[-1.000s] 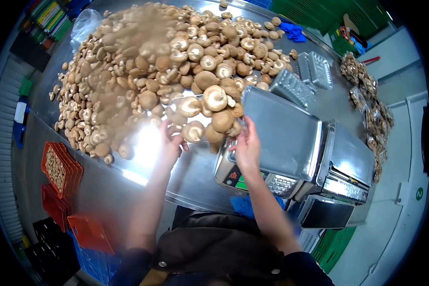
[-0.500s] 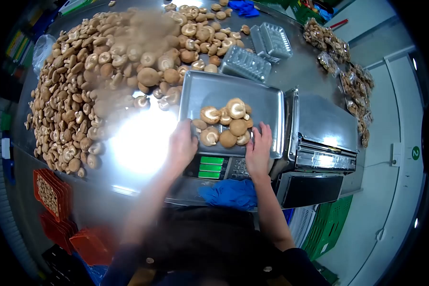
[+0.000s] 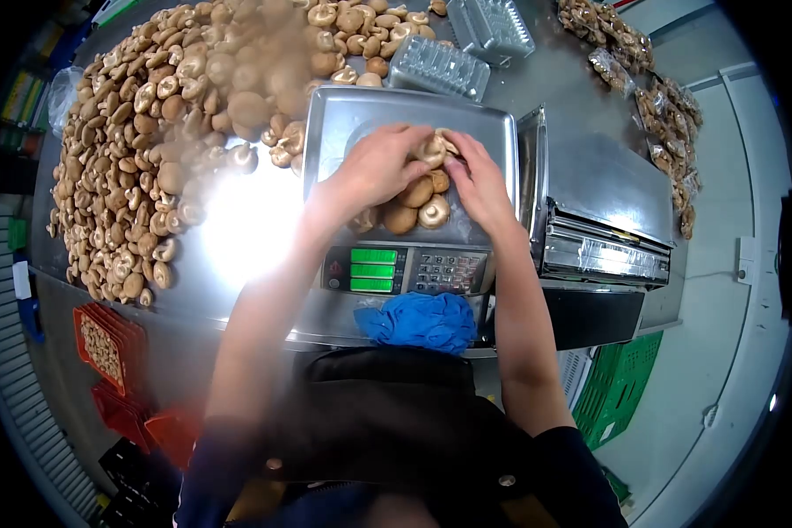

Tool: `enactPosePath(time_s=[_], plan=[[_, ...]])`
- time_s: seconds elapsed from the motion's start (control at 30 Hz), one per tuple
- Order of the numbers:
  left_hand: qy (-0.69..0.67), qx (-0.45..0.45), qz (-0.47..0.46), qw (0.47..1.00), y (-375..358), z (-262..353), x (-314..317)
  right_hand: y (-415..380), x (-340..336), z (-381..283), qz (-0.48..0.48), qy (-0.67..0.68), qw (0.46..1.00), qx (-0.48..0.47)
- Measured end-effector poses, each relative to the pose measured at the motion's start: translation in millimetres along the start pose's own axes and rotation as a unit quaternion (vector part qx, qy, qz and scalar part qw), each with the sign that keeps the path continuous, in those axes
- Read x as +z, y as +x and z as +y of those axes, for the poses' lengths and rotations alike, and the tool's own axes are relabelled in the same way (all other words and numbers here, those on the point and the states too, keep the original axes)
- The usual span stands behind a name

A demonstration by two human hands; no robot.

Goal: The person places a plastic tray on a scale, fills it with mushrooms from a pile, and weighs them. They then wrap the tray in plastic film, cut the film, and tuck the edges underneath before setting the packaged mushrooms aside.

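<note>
Shiitake mushrooms [image 3: 402, 217] sit clustered on the metal pan [image 3: 485, 123] of a digital scale, before a person in a dark apron [image 3: 378, 414]. Nearest the apron, a crumpled blue cloth [image 3: 421, 322] lies at the edge of the metal table [image 3: 537, 84]. Just beyond it, the scale's front panel shows three lit green displays [image 3: 372, 270], too small to read, beside a numbered keypad [image 3: 449, 271].

On the pan, several caps rest against one another between the wrists, some turned with pale undersides up. At the far side of the cluster, the left hand [image 3: 378, 167] and the right hand [image 3: 478, 180] meet in a narrow grip, holding mushrooms between them; the left hand arches over from the side, its fingers partly hidden, while the right hand's thumb and fingers press in from opposite. Close by on the right stands a metal-topped machine [image 3: 603, 238].

Left of the scale and beyond it, a broad mushroom pile [image 3: 150, 123] covers the table, partly blurred in this view. Clear plastic trays [image 3: 437, 69] lie just past the pan, with more stacked behind. Farther off at right, bagged mushrooms [image 3: 669, 132] line the table's edge.
</note>
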State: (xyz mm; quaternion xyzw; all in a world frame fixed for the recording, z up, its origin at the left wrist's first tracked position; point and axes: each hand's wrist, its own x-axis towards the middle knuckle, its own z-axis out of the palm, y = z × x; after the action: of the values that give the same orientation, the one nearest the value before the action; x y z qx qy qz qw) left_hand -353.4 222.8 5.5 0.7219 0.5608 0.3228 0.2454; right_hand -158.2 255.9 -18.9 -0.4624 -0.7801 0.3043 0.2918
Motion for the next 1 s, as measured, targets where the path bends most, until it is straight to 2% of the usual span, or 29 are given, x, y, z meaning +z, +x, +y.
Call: enactPosePath(time_s=[0.03,0.13,0.2,0.27,0.37,0.5,0.6,0.7,0.8,0.9,1.0], plan=[[-0.002,-0.027,-0.041,0.999,2,1,2,4,0,0,-0.026,0.023,0.999,0.004],[-0.054,-0.041,0.036,0.997,1,-5,9,6,6,4,0.008,0.175,0.978,0.11],[-0.092,-0.051,0.051,0.993,-1,-7,10,3,10,9,0.032,0.18,0.978,0.099],[-0.158,-0.078,0.052,0.983,-2,-10,10,2,11,9,0.06,0.163,0.982,0.07],[-0.215,-0.016,0.127,0.968,-10,-17,12,-6,7,-5,0.105,0.086,0.991,0.015],[0.025,0.044,0.228,0.972,-44,8,-20,-14,-11,-35,0.138,-0.032,0.987,-0.078],[0.049,0.04,0.228,0.972,-78,1,-5,-27,-4,-51,0.083,-0.106,0.985,-0.111],[0.045,0.074,0.197,0.977,-91,-3,0,-41,10,-62,-0.054,-0.096,0.968,-0.225],[-0.004,0.064,0.192,0.979,-95,-2,0,-43,13,-60,-0.042,-0.045,0.973,-0.221],[-0.047,0.041,0.203,0.977,-95,-9,1,-41,19,-69,0.002,0.066,0.991,-0.116],[-0.093,0.009,0.234,0.968,-102,-17,-4,-32,27,-55,-0.008,0.004,0.976,-0.217]])
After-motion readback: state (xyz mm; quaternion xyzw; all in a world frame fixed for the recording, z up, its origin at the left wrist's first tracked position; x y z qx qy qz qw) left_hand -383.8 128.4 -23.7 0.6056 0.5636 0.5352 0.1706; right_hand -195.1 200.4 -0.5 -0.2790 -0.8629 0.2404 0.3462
